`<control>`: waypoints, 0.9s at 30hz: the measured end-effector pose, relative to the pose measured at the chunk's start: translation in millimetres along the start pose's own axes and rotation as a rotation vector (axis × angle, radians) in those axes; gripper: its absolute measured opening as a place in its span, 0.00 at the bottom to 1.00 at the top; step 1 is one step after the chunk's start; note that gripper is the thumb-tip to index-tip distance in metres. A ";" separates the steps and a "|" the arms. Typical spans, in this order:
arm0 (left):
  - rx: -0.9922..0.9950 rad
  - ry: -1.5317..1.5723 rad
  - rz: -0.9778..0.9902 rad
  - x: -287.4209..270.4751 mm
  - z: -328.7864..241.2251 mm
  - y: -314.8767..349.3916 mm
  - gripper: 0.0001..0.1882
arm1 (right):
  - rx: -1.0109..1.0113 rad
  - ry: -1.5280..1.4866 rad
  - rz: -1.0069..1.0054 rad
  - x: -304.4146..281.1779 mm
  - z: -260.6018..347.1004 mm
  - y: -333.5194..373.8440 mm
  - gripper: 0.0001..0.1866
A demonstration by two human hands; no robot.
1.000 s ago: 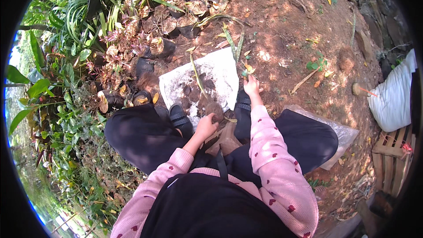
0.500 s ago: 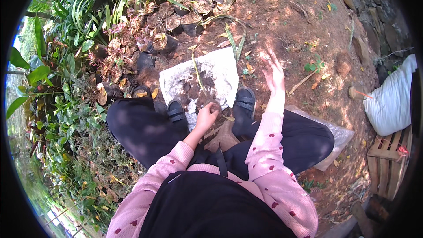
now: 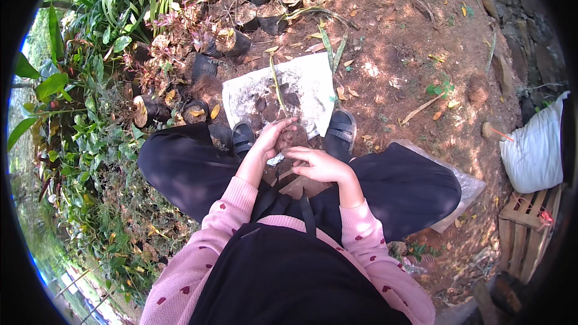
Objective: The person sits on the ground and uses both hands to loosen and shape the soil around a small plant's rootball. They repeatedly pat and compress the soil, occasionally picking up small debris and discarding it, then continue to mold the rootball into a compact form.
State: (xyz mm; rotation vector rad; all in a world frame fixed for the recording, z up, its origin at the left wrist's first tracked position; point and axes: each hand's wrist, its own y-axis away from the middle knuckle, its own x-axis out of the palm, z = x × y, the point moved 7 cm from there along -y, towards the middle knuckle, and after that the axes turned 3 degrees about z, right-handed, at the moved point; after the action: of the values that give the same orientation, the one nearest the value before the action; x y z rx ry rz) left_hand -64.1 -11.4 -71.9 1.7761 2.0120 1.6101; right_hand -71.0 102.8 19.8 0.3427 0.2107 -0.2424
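My left hand is in front of my lap with its fingers curled round the base of a plant. The plant's long narrow leaf, green with yellowish edges, stands up from it over the white sheet. What lies in the palm is partly hidden. Close beside it on the right, my right hand has its fingers stretched toward the left hand and grips nothing that I can see. Dark soil is scattered on the sheet. Two more narrow leaves lie at its far right corner.
Black planting bags and dense plants line the left side. A clear plastic sheet lies under my right knee. At the right stand a full white sack and a wooden crate, with a stone wall beyond.
My right hand has come down and inward from its raised place at the right to beside the left hand. The left hand has turned, its fingers looser and reaching farther forward.
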 end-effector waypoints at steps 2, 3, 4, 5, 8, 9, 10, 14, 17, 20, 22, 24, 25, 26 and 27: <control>0.002 -0.056 -0.016 -10.8 -0.1 5.4 0.19 | 0.076 -0.101 0.126 2.7 -11.5 -9.3 0.22; 0.002 -0.064 -0.004 -13.1 -1.7 8.2 0.19 | 0.110 -0.147 0.188 2.6 -17.7 -13.9 0.21; 0.002 -0.071 0.007 -14.7 -2.7 10.8 0.18 | 0.244 -0.271 0.125 -0.3 -41.4 -17.3 0.16; 0.008 -0.102 0.015 -14.3 -3.2 14.6 0.18 | 0.333 -0.487 -0.033 -8.3 -60.5 -21.6 0.16; -0.006 -0.273 0.019 6.4 -4.7 28.2 0.16 | 0.395 -1.480 -0.644 -22.8 -113.7 -29.3 0.17; 0.009 -0.362 0.017 4.9 -2.8 30.8 0.17 | 0.339 -1.682 -0.738 -30.6 -119.0 -37.1 0.18; 0.025 -0.450 0.014 3.1 -1.1 33.6 0.18 | 0.359 -1.785 -0.910 -39.8 -128.9 -38.7 0.16; 0.135 -0.862 0.022 -10.5 -5.8 35.5 0.14 | 0.260 -1.923 -1.082 -101.3 -242.4 -37.4 0.09; 0.122 -0.984 -0.096 -12.3 -17.4 50.0 0.11 | 0.340 -1.713 -1.151 -156.4 -231.5 -20.8 0.10; 0.149 -1.019 -0.212 -18.2 -21.9 52.8 0.10 | 0.382 -1.414 -1.202 -198.9 -211.1 -1.8 0.12; 0.182 -1.046 -0.317 -24.5 -26.0 55.7 0.10 | 0.440 -1.127 -1.251 -219.9 -196.6 11.5 0.10; 0.196 -1.068 -0.412 -30.9 -32.3 58.1 0.10 | 0.520 -0.854 -1.383 -247.1 -199.2 33.7 0.08; 0.200 -1.073 -0.434 -34.0 -33.9 56.9 0.11 | 0.378 -0.786 -1.402 -265.7 -210.0 41.0 0.07; 0.198 -1.076 -0.469 -40.8 -33.5 57.0 0.12 | 0.367 -0.609 -1.403 -277.6 -206.7 45.6 0.06; 0.197 -1.082 -0.499 -44.4 -35.1 57.9 0.14 | 0.353 -0.432 -1.402 -287.9 -199.3 49.9 0.06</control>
State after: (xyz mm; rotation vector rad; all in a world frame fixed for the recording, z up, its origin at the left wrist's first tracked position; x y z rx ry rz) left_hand -27.1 -77.0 -42.3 1.4631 1.7880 0.1865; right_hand -363.2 276.3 -78.3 0.4350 -0.0595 -1.7356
